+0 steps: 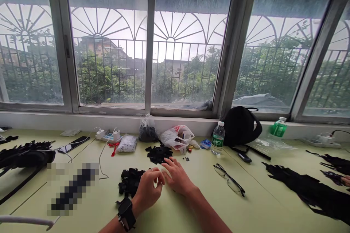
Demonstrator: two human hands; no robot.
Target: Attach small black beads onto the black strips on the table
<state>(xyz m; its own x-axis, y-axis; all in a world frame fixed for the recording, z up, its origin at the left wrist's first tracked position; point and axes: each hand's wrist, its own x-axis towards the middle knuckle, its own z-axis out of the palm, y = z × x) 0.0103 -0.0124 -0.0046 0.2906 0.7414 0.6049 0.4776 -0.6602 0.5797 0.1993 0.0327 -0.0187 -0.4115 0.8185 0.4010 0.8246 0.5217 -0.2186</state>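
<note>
As viewed from the head-worn camera, both bare hands come together low at centre above a pale green table point(262, 204), beneath a barred window point(109, 43). The left hand point(147, 189), with a black smartwatch point(126, 213) on its wrist, is curled, its fingertips turned inward. The right hand point(177, 176) is half open, its fingers reaching left toward the other hand. The fingertips of the two hands almost meet; anything small pinched there would be hidden, so neither hand's hold can be told. A heap of black cut material point(131, 182) touches the outer side of the left hand, the nearer of the two. A black piece point(158, 154) lies just ahead of the right fingers, ragged and without a clear long axis. Small dark pieces point(186, 159) lie to its right. Farther right are eyeglasses point(229, 179) and a water bottle point(218, 138). Long black fringed strips point(308, 191) run diagonally toward the right edge, cut off by the frame. What may be another person's hand point(346, 180) is also cut off there. A pixelated object point(73, 187) at left cannot be made out.
</note>
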